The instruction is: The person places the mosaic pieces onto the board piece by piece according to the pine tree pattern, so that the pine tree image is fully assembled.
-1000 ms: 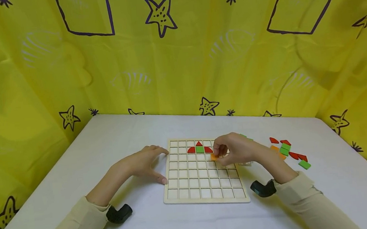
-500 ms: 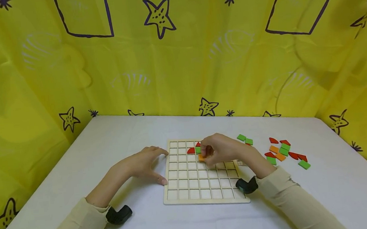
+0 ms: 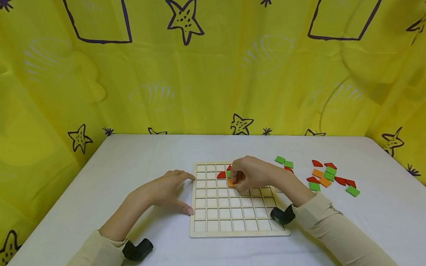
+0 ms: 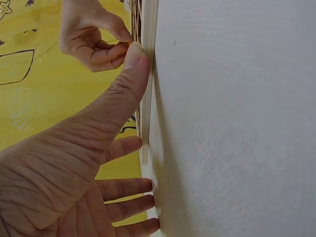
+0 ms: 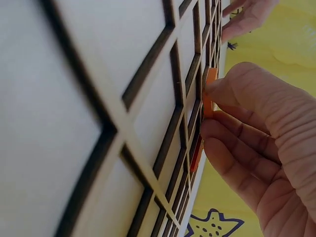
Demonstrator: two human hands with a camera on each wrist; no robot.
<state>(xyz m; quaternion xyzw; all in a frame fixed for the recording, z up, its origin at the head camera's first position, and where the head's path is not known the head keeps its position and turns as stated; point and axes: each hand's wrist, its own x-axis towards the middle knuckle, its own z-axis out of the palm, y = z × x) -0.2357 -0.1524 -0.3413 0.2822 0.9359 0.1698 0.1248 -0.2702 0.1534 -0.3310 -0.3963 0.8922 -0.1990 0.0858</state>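
Note:
My right hand (image 3: 250,173) pinches an orange tile (image 3: 230,184) between thumb and fingers, right at a cell of the wooden grid board (image 3: 242,234). In the right wrist view the orange tile (image 5: 208,104) stands slightly proud of the grid, with a red piece (image 5: 196,156) beyond it. Above the tile in the head view show a red quarter-round tile (image 3: 221,175), a green square (image 3: 229,174) and a red triangle (image 3: 229,167), partly hidden by the hand. My left hand (image 3: 167,190) rests at the board's left edge, thumb (image 4: 134,58) and index fingertip touching it, other fingers extended.
Loose green, red and orange tiles (image 3: 330,174) lie scattered on the white table right of the board. Two green tiles (image 3: 280,160) lie nearer its upper right corner. A yellow patterned curtain (image 3: 207,73) closes off the back and sides.
My right hand has moved left across the board with the orange tile, bringing it just below the green square. Loose tiles on the right came into view. The left hand keeps its place.

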